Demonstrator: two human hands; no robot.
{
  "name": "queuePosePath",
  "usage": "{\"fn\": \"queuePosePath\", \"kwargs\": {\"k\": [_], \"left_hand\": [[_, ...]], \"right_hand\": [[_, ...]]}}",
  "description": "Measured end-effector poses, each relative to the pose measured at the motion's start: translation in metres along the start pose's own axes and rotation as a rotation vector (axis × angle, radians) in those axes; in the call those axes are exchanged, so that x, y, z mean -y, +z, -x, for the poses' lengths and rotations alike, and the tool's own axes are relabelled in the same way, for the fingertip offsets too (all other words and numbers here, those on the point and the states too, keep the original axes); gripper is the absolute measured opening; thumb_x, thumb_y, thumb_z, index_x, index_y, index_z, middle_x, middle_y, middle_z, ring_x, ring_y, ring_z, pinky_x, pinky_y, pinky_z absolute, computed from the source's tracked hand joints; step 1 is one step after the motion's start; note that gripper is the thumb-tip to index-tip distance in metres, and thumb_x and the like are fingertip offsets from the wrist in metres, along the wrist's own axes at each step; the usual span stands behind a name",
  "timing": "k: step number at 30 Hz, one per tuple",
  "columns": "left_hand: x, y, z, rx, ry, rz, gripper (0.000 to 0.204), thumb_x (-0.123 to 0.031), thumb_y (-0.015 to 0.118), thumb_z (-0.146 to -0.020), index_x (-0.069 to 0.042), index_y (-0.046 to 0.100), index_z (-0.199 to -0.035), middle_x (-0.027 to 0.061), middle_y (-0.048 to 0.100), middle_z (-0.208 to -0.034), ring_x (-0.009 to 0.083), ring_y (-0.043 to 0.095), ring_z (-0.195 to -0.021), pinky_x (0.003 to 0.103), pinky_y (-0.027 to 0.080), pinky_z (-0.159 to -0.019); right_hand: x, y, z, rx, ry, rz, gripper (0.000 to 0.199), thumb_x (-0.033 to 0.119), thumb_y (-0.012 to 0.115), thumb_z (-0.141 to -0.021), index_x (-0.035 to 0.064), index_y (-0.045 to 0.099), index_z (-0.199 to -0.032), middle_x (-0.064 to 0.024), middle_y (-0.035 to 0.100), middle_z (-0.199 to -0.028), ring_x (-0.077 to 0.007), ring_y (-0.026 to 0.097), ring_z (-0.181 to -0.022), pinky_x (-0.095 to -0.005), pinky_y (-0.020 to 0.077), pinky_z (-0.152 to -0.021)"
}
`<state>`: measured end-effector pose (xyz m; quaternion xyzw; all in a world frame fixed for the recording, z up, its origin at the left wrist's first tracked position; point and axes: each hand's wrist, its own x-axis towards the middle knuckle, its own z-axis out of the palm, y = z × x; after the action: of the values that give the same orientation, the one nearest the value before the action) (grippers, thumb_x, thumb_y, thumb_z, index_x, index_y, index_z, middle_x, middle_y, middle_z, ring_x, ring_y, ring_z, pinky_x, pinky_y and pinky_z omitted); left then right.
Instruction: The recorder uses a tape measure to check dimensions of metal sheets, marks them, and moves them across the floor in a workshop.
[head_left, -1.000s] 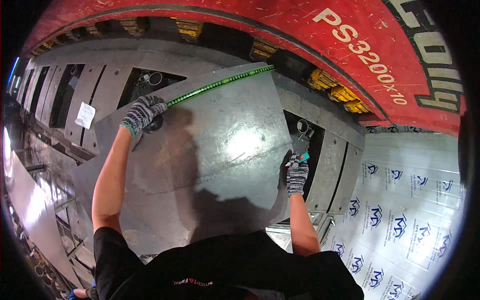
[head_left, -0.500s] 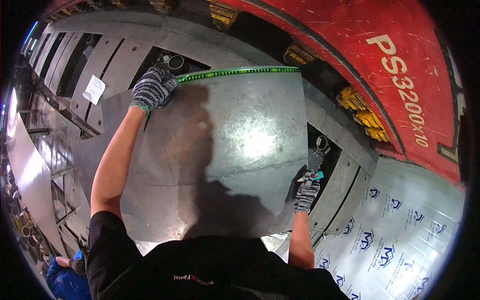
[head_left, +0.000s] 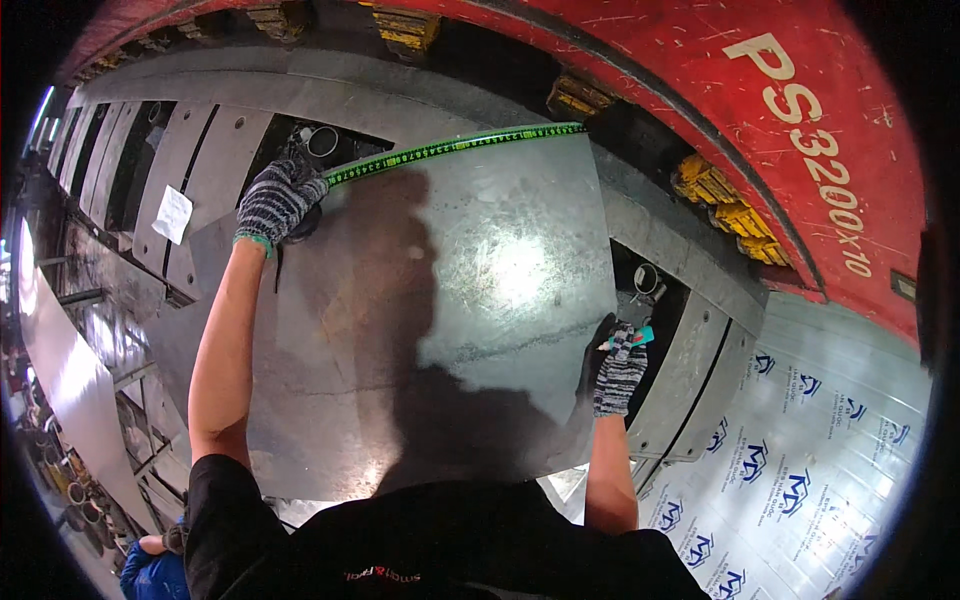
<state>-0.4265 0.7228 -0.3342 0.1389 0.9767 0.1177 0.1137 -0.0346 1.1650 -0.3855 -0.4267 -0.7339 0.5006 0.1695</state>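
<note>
A dull grey metal sheet lies flat in front of me, with my shadow across it. My left hand, in a grey-and-black knit glove, is closed round a tape measure near the sheet's far left part. The green blade runs from that hand rightward along the far edge to the far right corner; part of the dark case shows under my fingers. At the sheet's right edge my right hand, gloved alike, is closed on a small teal pen with a pale tip pointing left.
A red machine with yellow blocks beneath spans the far side. Slotted steel bed plates lie under the sheet, a paper slip on them. Printed panels stand at right. A person in blue is at lower left.
My left hand has shifted left and toward me with the tape measure, and more of its dark case shows. My right hand keeps the pen at the right edge. The view has shifted slightly.
</note>
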Motion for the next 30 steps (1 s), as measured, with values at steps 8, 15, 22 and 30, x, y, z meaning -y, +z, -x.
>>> {"fn": "queuePosePath", "kwargs": {"k": [8, 15, 22, 30], "left_hand": [[0.006, 0.009, 0.031, -0.087, 0.055, 0.546, 0.050, -0.026, 0.080, -0.088, 0.002, 0.062, -0.125, 0.0144, 0.073, -0.109, 0.0248, 0.069, -0.102, 0.036, 0.054, -0.094], [-0.008, 0.007, 0.055, -0.059, 0.018, 0.687, 0.062, -0.014, 0.081, -0.087, 0.004, 0.051, -0.138, 0.0072, 0.074, -0.106, 0.0162, 0.068, -0.099, 0.030, 0.053, -0.095], [0.001, 0.014, 0.043, -0.135, 0.187, 0.226, 0.033, -0.030, 0.076, -0.089, -0.007, 0.072, -0.114, 0.0184, 0.068, -0.123, 0.0337, 0.059, -0.122, 0.041, 0.045, -0.108], [0.000, 0.014, 0.047, -0.176, 0.170, 0.235, 0.037, -0.035, 0.076, -0.087, -0.007, 0.073, -0.110, 0.0213, 0.062, -0.133, 0.0388, 0.057, -0.125, 0.043, 0.044, -0.109]], "right_hand": [[0.046, 0.016, -0.031, 0.033, -0.221, -0.006, 0.039, 0.029, 0.057, -0.102, -0.0025, 0.063, -0.125, -0.0110, 0.074, -0.108, -0.0212, 0.068, -0.096, -0.0318, 0.0523, -0.085], [0.178, 0.141, -0.094, 0.484, -0.824, 0.325, 0.051, 0.033, 0.062, -0.094, 0.0088, 0.058, -0.139, -0.0156, 0.071, -0.122, -0.0320, 0.071, -0.106, -0.0401, 0.0552, -0.093], [0.235, 0.240, -0.082, 0.689, -0.631, 0.898, 0.063, 0.037, 0.056, -0.091, 0.0141, 0.048, -0.149, -0.0232, 0.071, -0.115, -0.0381, 0.070, -0.103, -0.0502, 0.0525, -0.093], [0.248, 0.241, -0.064, 0.758, -0.704, 1.002, 0.068, 0.037, 0.056, -0.090, 0.0151, 0.043, -0.153, -0.0238, 0.072, -0.104, -0.0382, 0.070, -0.095, -0.0489, 0.0535, -0.089]]}}
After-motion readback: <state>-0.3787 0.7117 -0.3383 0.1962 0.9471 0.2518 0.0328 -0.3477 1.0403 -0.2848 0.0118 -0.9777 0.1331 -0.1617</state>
